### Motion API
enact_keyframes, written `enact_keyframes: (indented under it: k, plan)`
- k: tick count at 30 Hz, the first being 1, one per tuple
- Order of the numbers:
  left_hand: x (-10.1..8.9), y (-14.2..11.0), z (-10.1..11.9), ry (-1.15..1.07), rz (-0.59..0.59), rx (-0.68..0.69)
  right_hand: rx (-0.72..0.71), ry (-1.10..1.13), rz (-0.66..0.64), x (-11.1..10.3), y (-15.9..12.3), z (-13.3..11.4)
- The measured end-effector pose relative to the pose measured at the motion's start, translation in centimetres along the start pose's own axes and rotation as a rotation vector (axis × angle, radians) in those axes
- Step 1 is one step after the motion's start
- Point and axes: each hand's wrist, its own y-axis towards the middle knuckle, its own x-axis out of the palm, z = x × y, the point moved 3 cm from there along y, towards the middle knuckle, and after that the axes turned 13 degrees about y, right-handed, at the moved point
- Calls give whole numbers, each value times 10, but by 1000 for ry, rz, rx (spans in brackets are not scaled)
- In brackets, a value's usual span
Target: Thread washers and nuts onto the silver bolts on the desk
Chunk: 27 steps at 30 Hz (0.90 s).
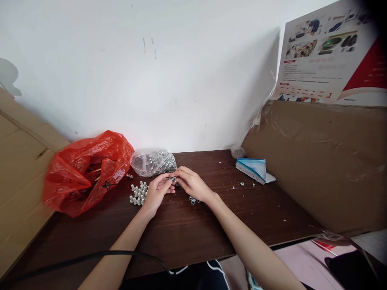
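My left hand (158, 191) and my right hand (192, 183) meet above the dark table, fingertips pinched together. Between them is a small shiny metal piece (173, 179) that looks like a bolt; the fingers cover much of it, so I cannot tell whether a nut is on it. Just left of my left hand, several bolts (139, 194) stand grouped on their heads. A few loose metal nuts (192, 199) lie below my right wrist. Behind my hands rests a clear plastic bag (154, 162) full of small metal parts.
A red plastic bag (87, 173) sits open at the left. Cardboard walls (326, 169) flank the table (187, 233). At the right lies a blue and white packet (253, 169), with small scraps (242, 183) nearby. A black cable (99, 253) crosses in front.
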Motion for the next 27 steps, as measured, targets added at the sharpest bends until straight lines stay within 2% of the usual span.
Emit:
enact_keyframes:
  k: [18, 27]
  plan:
    - [2, 2, 1, 19, 7, 70, -63, -36, -1, 1, 1, -2]
    - [1, 3, 4, 125, 21, 97, -75, -46, -18, 2, 0, 0]
